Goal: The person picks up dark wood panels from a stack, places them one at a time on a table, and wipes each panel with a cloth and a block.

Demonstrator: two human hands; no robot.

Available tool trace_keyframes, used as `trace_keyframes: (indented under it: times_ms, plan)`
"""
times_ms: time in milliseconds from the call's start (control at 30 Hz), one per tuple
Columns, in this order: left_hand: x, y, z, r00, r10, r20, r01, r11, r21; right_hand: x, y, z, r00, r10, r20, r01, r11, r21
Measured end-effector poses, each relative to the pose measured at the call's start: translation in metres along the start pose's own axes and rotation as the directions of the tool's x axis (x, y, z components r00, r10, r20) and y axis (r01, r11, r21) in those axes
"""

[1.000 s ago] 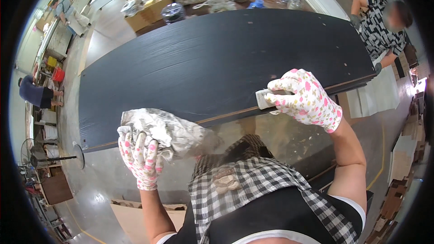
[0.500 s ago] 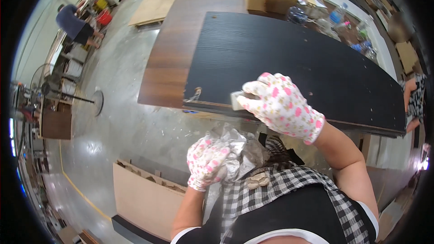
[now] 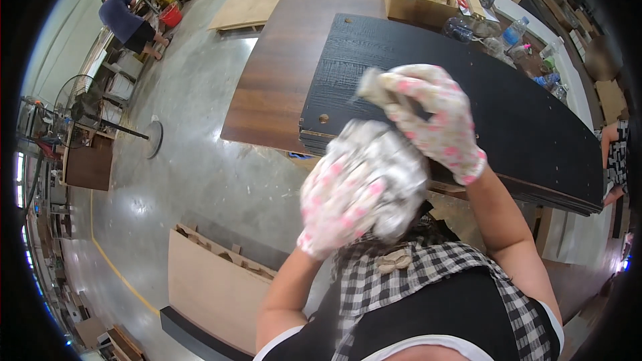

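Note:
My left hand (image 3: 334,210), in a white glove with pink flowers, is closed around a crumpled, clear silvery plastic bag (image 3: 394,174). The bag is raised in front of the black board's near edge. My right hand (image 3: 438,117), gloved alike, pinches a small pale flat piece (image 3: 372,87); motion blurs it, so its kind is unclear. It is over the black wood-grain board (image 3: 414,47), the top one of a stack. Near the board's left corner is a round tan spot (image 3: 324,118). Another small spot (image 3: 348,21) marks the far left corner.
Under the stack lies a brown wooden tabletop (image 3: 267,100). A cardboard box (image 3: 418,8) of odds and ends and several plastic bottles (image 3: 515,31) stand behind. Cardboard (image 3: 207,281) stands at lower left, a pedestal fan (image 3: 154,139) farther left. One person (image 3: 124,17) bends at the far left; another's arm (image 3: 610,144) shows right.
My left hand has lifted the plastic bag up and right toward the board. My right hand has moved up from the near edge with the pale piece. The tan corner spot looks rounder and neater.

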State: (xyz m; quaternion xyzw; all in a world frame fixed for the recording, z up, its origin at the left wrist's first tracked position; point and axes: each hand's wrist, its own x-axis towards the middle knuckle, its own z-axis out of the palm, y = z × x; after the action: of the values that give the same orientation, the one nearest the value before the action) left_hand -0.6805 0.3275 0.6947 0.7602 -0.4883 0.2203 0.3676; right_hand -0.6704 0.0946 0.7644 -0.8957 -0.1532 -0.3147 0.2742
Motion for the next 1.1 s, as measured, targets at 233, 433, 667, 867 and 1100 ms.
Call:
trace_keyframes:
  times_ms: [233, 433, 667, 867, 1100]
  plan:
    - [-0.023, -0.063, 0.024, 0.969, -0.236, 0.071, 0.205, 0.933, 0.296, -0.083, 0.023, -0.078, 0.964, 0.136, -0.229, -0.125, 0.99, 0.064]
    - [-0.02, -0.096, -0.043, 0.808, -0.386, -0.445, 0.337, 0.923, -0.187, -0.158, 0.04, -0.139, 0.83, 0.373, -0.415, -0.317, 0.927, 0.199]
    - [0.021, 0.014, 0.101, 0.961, -0.101, 0.257, 0.088, 0.994, 0.064, -0.192, 0.025, -0.159, 0.742, 0.403, -0.536, -0.419, 0.903, 0.1]
    - [0.072, 0.14, 0.207, 0.843, 0.306, 0.443, -0.249, 0.951, -0.182, -0.223, 0.03, -0.173, 0.734, 0.4, -0.548, -0.442, 0.895, 0.061]
    - [0.032, 0.051, 0.119, 0.987, 0.008, 0.161, -0.055, 0.955, 0.291, -0.289, 0.047, -0.227, 0.549, 0.453, -0.703, -0.557, 0.825, 0.096]
